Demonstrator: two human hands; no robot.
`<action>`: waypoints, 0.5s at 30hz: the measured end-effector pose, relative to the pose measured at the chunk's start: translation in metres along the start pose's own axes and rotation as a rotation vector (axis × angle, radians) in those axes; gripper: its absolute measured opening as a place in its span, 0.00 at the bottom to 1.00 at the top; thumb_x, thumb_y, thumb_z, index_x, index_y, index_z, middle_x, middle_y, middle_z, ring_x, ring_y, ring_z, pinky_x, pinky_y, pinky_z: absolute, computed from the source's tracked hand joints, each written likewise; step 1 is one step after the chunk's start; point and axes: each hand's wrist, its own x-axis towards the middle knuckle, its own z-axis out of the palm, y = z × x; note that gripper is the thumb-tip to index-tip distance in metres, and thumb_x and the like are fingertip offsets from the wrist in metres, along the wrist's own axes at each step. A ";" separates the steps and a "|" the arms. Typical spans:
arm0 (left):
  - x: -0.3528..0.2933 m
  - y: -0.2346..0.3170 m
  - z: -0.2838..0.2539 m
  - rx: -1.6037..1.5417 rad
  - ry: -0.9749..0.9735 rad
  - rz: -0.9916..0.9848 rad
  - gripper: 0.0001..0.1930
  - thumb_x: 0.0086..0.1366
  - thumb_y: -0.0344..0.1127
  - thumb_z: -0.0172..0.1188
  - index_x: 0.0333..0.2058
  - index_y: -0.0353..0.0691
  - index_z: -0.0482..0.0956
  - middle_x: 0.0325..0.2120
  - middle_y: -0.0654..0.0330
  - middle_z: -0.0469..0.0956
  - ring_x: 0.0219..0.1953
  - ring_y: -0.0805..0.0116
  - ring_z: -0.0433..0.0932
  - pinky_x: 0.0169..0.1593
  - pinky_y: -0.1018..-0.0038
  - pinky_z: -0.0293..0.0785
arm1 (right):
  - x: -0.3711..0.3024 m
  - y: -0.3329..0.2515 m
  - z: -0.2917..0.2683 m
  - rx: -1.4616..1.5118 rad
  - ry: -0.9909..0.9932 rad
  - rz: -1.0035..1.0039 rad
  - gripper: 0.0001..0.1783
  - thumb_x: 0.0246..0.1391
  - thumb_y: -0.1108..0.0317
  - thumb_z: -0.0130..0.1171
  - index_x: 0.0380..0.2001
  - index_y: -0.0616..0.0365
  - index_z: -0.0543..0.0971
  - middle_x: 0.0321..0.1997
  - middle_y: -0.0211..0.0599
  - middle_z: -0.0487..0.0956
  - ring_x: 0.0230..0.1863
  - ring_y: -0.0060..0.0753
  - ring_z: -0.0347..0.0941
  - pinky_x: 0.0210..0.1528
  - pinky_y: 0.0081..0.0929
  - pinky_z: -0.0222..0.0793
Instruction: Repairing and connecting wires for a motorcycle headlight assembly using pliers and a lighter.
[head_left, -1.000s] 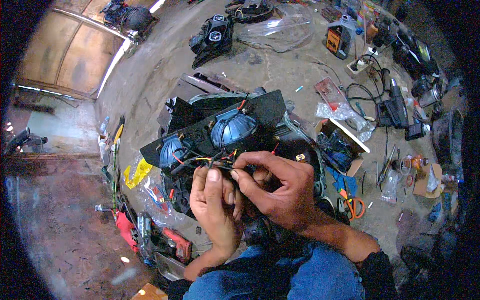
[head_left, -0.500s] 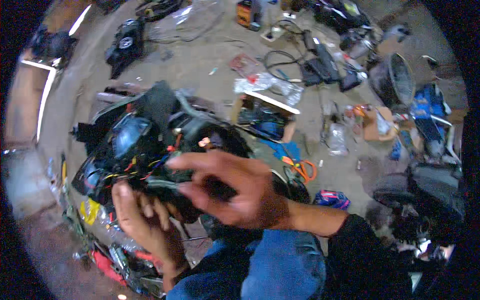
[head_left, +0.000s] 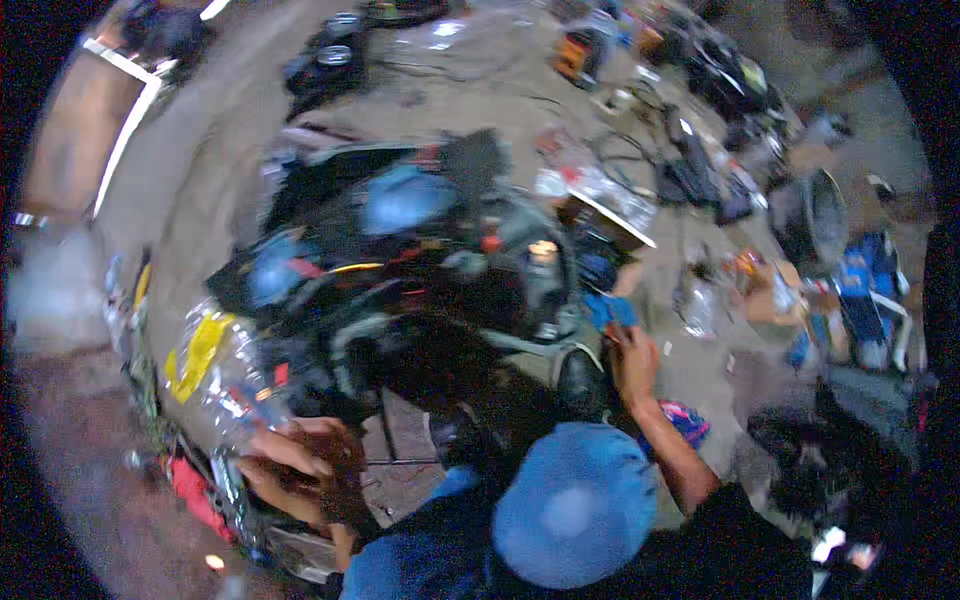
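Observation:
In front of my knees lies a bulky dark vehicle part (head_left: 410, 290) with blue-tinted lenses (head_left: 405, 198) and coloured wires; both hands are off it. My left hand (head_left: 305, 470), blurred by motion, is low at the left, its fingers loosely bent and apart. It is beside a clear plastic bag (head_left: 235, 385) with a yellow patch, and I see nothing in it. My right hand (head_left: 632, 365) reaches to the floor beside a blue cloth (head_left: 608, 310), fingers bent downward and bunched. It covers the spot where orange-handled scissors lay; what it grips is hidden.
An open box (head_left: 610, 220) of dark parts stands beyond the right hand. Farther right are a cardboard box (head_left: 770, 290), a black bucket (head_left: 815, 215) and a blue item (head_left: 870, 285). A pink-and-blue bundle (head_left: 688, 425) lies by my right forearm, and a red item (head_left: 198, 497) at the left.
My right hand has left the vehicle part and moved right to the floor by the blue cloth. The left hand has drawn back, lower. The view has shifted, and the orange scissors are now covered.

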 end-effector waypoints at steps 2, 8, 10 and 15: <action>-0.009 0.011 -0.018 0.004 0.003 0.014 0.33 0.84 0.61 0.36 0.26 0.41 0.70 0.14 0.57 0.69 0.12 0.60 0.67 0.15 0.63 0.68 | 0.009 0.068 0.033 0.264 0.048 0.250 0.13 0.65 0.70 0.64 0.52 0.54 0.84 0.44 0.43 0.83 0.45 0.47 0.79 0.47 0.44 0.75; -0.054 0.025 -0.060 -0.077 0.400 0.074 0.31 0.83 0.61 0.37 0.28 0.43 0.68 0.15 0.62 0.69 0.13 0.64 0.64 0.16 0.65 0.66 | 0.034 0.089 0.060 0.085 0.079 0.184 0.15 0.67 0.63 0.65 0.52 0.58 0.82 0.46 0.47 0.80 0.46 0.44 0.79 0.46 0.39 0.74; -0.063 0.030 -0.065 -0.141 0.759 -0.005 0.29 0.83 0.61 0.37 0.29 0.44 0.67 0.14 0.63 0.65 0.11 0.66 0.60 0.15 0.67 0.64 | 0.025 0.048 0.043 -0.113 0.130 -0.073 0.15 0.67 0.62 0.65 0.52 0.59 0.81 0.45 0.45 0.80 0.44 0.42 0.79 0.45 0.37 0.74; -0.067 0.019 -0.079 -0.214 0.729 -0.036 0.29 0.84 0.58 0.37 0.26 0.46 0.67 0.14 0.64 0.64 0.09 0.68 0.57 0.13 0.68 0.64 | 0.033 0.018 -0.003 0.503 0.351 0.109 0.17 0.72 0.54 0.63 0.50 0.56 0.78 0.36 0.35 0.81 0.36 0.31 0.78 0.42 0.28 0.77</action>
